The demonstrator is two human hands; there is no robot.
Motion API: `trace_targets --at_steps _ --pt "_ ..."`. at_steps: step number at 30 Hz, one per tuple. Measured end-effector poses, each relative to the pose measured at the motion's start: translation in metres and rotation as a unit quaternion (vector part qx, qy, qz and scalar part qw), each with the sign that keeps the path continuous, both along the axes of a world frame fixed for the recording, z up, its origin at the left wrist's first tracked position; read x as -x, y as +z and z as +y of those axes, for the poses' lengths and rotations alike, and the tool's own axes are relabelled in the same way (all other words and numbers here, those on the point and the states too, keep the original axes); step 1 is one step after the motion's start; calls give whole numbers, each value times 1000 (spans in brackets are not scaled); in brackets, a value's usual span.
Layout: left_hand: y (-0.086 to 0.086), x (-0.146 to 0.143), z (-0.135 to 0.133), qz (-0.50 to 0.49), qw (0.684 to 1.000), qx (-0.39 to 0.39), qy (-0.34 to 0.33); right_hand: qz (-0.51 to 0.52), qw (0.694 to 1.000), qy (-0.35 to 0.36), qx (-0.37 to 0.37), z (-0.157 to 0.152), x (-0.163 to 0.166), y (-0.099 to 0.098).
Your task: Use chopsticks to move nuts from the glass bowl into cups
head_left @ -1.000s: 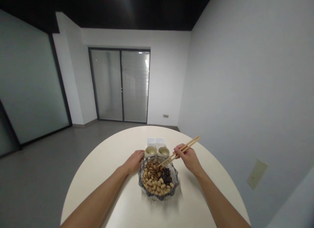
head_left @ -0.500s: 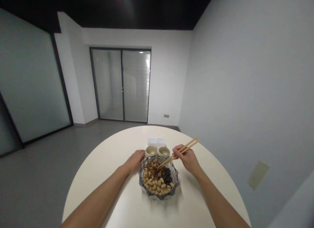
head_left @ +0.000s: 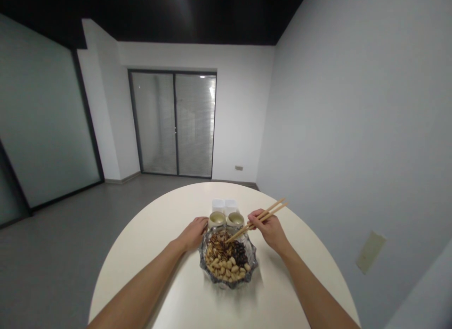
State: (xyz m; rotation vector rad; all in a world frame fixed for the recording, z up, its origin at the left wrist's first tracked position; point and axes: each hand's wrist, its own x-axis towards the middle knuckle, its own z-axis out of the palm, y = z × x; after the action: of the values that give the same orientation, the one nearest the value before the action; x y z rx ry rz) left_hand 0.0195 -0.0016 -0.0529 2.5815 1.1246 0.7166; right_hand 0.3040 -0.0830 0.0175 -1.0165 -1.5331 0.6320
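Note:
A scalloped glass bowl [head_left: 202,263] stands on the table, holding pale nuts in shells [head_left: 228,268], dark round pieces [head_left: 240,253] and brown striped seeds [head_left: 218,246]. Held in my right hand [head_left: 270,227], a pair of wooden chopsticks [head_left: 273,210] slants down to the left, tips among the seeds. Whether the tips grip a seed is too small to tell. My left hand [head_left: 194,232] lies at the bowl's upper left, fingers stretched toward the left cup [head_left: 217,219]; contact is unclear. A second cup [head_left: 235,219] sits beside it, behind the bowl.
Two small white square dishes [head_left: 218,205] stand side by side behind the cups. The round cream table [head_left: 169,296] has a curved edge all about. A white wall [head_left: 335,131] rises to the right, with a glass door [head_left: 173,121] across the room.
Almost nothing differs. The chopstick tips have shifted very slightly among the seeds, and the whole view has moved a little; both hands keep their places.

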Motion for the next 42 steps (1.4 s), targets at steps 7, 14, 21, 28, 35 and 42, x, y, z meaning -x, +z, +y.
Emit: trace_targets --at_steps 7,14,21,28,35,42 --pt "-1 1 2 3 1000 3 1 -27 999 14 23 -5 -1 5" --pt "1 1 1 12 1000 1 2 -29 998 34 49 -4 -6 5" --pt "-1 3 1 14 1000 -1 7 -5 1000 12 27 -4 -14 14" --pt "-4 6 3 2 1000 -6 2 -26 999 5 21 -2 -22 12" --pt "-3 6 3 7 1000 0 5 -22 999 26 26 -1 -21 7" --pt "0 5 0 10 1000 1 7 -16 999 19 25 -2 -20 8"
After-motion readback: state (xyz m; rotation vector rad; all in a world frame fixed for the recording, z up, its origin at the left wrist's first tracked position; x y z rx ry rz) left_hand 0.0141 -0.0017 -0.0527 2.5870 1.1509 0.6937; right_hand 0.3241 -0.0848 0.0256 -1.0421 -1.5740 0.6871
